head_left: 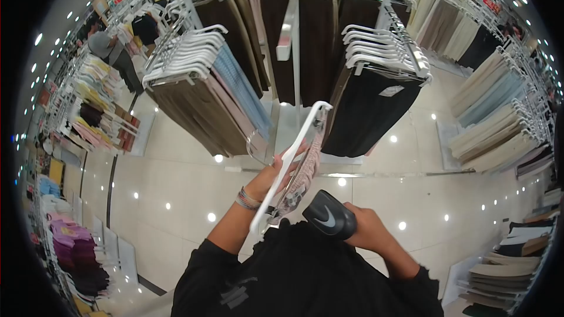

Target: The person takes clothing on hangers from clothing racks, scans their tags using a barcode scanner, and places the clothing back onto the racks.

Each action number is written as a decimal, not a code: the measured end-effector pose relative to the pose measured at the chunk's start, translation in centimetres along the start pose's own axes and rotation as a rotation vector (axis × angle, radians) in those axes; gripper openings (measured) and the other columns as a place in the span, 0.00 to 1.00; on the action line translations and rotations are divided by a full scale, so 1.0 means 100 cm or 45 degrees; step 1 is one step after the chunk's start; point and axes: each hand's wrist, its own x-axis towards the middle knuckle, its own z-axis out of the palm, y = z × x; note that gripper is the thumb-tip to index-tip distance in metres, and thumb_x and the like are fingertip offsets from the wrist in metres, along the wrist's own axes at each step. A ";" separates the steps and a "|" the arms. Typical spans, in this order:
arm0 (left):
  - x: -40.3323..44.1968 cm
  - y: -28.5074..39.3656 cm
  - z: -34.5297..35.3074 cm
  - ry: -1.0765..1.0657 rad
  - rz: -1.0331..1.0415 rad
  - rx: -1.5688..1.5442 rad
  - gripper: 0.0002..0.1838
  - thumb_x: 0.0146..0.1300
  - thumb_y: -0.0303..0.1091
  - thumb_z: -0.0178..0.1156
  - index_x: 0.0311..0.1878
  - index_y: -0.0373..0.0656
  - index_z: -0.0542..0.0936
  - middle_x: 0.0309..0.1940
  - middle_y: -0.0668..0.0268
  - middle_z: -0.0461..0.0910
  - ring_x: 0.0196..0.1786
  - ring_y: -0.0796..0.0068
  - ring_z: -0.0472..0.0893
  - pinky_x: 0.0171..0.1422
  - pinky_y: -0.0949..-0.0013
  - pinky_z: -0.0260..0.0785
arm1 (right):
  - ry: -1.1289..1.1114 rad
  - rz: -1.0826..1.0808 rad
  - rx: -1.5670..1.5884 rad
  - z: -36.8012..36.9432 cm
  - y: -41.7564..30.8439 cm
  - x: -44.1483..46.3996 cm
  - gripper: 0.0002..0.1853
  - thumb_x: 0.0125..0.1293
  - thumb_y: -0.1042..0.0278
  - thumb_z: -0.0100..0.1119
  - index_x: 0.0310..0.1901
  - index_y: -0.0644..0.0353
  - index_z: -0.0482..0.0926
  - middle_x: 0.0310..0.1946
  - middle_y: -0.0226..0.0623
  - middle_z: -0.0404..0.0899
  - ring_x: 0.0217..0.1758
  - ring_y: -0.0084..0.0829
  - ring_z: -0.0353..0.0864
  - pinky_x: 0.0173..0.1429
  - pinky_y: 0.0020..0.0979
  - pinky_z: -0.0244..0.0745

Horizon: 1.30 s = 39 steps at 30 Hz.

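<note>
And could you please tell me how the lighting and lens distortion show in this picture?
Head view: fisheye distortion tilts the pale garments hanging at right; head view: small white ceiling lights glare off the glossy beige floor; head view: the slim white hanger looks fairly sharp.

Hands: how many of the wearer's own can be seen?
2: the left hand, partly hidden behind the white hanger, and the right hand, gripping a dark object with a pale curved mark.
</note>
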 end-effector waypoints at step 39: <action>0.279 -0.132 0.092 0.229 -0.001 0.023 0.15 0.72 0.32 0.52 0.60 0.45 0.69 0.53 0.68 0.72 0.57 0.75 0.72 0.65 0.61 0.67 | 1.129 -0.073 1.643 -0.074 0.231 -0.018 0.31 0.60 0.82 0.58 0.66 0.61 0.64 0.63 0.41 0.69 0.67 0.43 0.70 0.56 0.43 0.75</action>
